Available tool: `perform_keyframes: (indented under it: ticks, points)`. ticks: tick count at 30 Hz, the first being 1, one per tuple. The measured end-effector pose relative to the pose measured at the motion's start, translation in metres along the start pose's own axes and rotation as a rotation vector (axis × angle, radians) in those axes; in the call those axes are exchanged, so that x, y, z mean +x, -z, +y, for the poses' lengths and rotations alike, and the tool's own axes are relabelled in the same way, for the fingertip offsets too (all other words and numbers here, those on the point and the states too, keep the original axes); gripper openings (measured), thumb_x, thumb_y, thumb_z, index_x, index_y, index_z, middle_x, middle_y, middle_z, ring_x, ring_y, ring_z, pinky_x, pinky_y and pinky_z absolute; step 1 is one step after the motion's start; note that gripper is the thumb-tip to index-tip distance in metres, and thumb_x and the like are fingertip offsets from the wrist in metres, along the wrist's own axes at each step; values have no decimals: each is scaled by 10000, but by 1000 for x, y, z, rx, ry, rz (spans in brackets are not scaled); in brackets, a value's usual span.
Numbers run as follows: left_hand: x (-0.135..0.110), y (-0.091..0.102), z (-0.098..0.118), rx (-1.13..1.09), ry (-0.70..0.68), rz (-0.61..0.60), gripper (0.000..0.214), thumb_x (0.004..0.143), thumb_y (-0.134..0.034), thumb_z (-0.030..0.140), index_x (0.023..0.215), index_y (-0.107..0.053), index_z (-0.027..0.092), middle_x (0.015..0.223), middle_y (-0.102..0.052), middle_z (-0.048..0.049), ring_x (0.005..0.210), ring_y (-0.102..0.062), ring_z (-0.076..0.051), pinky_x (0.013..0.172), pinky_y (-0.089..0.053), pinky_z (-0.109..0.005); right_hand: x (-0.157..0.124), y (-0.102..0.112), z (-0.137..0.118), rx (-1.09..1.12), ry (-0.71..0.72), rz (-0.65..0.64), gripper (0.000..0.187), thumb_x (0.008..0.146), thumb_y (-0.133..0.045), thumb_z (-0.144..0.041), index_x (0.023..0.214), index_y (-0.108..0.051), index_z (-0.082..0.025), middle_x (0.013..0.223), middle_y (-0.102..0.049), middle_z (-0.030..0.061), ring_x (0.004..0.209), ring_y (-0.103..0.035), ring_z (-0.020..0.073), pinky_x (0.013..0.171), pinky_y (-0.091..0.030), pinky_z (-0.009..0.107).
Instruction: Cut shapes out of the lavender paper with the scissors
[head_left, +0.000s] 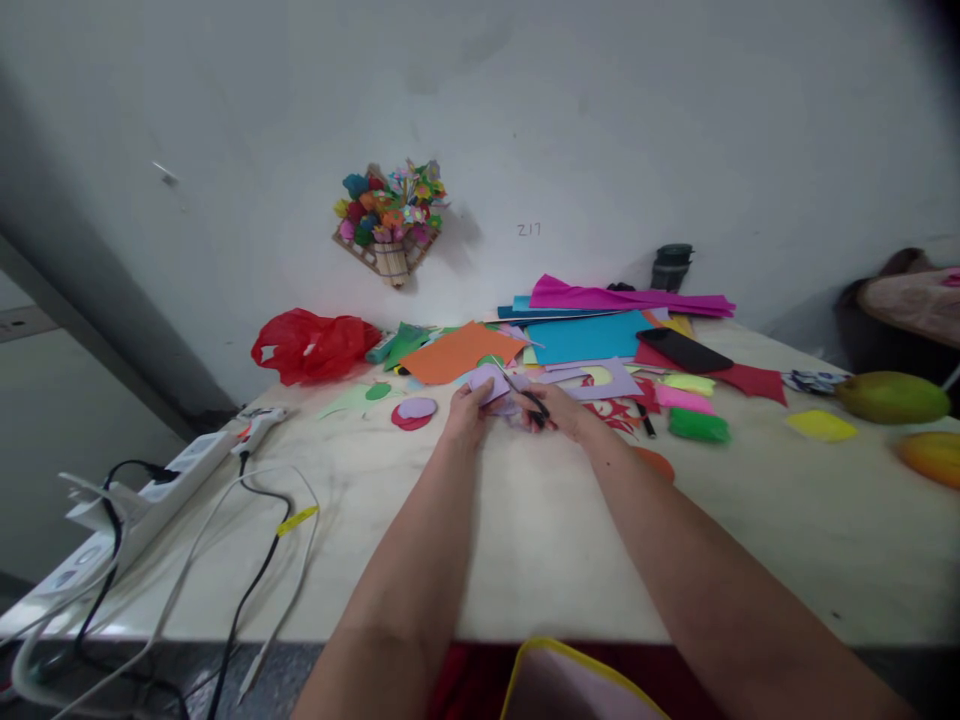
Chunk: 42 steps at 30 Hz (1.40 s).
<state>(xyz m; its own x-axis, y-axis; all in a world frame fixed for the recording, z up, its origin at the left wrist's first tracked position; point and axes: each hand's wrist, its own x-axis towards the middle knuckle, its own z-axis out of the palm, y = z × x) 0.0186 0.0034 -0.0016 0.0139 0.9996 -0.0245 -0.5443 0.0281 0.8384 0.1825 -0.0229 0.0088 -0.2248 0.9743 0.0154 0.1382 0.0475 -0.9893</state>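
Pinched in my left hand [468, 408] is a piece of lilac paper [487, 382], held up over the middle of the table. My right hand [556, 408] grips a pair of scissors with dark handles [535, 405], their blades slanting up and left by the paper's right edge. Whether the blades touch the paper I cannot tell. Crumpled lilac scraps lie beneath both hands. Left of my left hand, a lilac disc [417, 407] overlaps a red disc [409, 422]. A lilac sheet with a cut-out [616, 378] rests beyond my right hand.
Orange [450, 353] and blue sheets [589, 338] pile at the back, with a black phone [684, 350] right of them. A red plastic bag [315, 343] sits back left. A power strip [161, 490] and loose cables run along the left. Mangoes [892, 397] lie at the right.
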Motion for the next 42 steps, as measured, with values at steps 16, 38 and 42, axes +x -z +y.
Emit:
perform_keyframes:
  ticks: [16, 38, 42]
  points:
    - [4, 2, 0, -18, 15, 29, 208, 679, -858, 101, 829, -716, 120, 815, -751, -66, 713, -707, -163, 591, -583, -241, 0, -5, 1, -17, 13, -13, 352, 805, -767, -449, 699, -564, -183, 494, -619, -22, 345, -496, 78, 301, -236, 168]
    - [4, 1, 1, -117, 63, 52, 203, 712, -802, 10, 865, -703, 99, 800, -737, -51, 651, -695, -139, 540, -578, -202, 5, -6, 5, -4, -14, -12, 304, 777, -749, -418, 720, -552, -194, 463, -563, -42, 343, -458, 84, 313, -233, 189]
    - [5, 1, 1, -127, 76, 67, 208, 726, -792, 4, 890, -709, 100, 820, -745, -60, 673, -705, -154, 553, -588, -215, 1, -8, -1, 3, -36, -10, 317, 750, -756, -421, 699, -541, -194, 449, -542, -47, 347, -450, 79, 320, -238, 189]
